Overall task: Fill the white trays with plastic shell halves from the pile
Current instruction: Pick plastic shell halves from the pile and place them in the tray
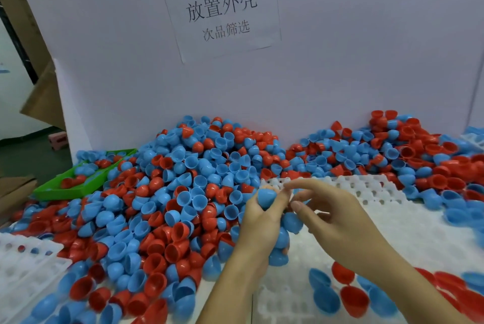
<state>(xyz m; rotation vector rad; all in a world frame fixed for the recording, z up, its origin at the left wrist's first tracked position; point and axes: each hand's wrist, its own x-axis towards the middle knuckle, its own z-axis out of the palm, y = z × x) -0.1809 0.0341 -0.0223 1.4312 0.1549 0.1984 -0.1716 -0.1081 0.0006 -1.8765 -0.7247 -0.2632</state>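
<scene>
A big pile of blue and red plastic shell halves [183, 182] covers the table against the white back wall. A white tray [392, 218] with round pockets lies in front of me on the right; a few blue and red halves [340, 289] sit in its near rows. My left hand [258, 221] grips a blue shell half [266, 197], dome up, over the tray's left edge. Below that hand, several more blue halves [291, 221] show, stacked or held. My right hand [335, 216] hovers beside it, fingers loosely curled, fingertips close to the blue half.
A green bin [56, 190] with a few shells sits at the left. Another white tray [23, 263] lies at the near left. More white trays [474, 137] show at the far right. A paper sign [222, 14] hangs on the wall.
</scene>
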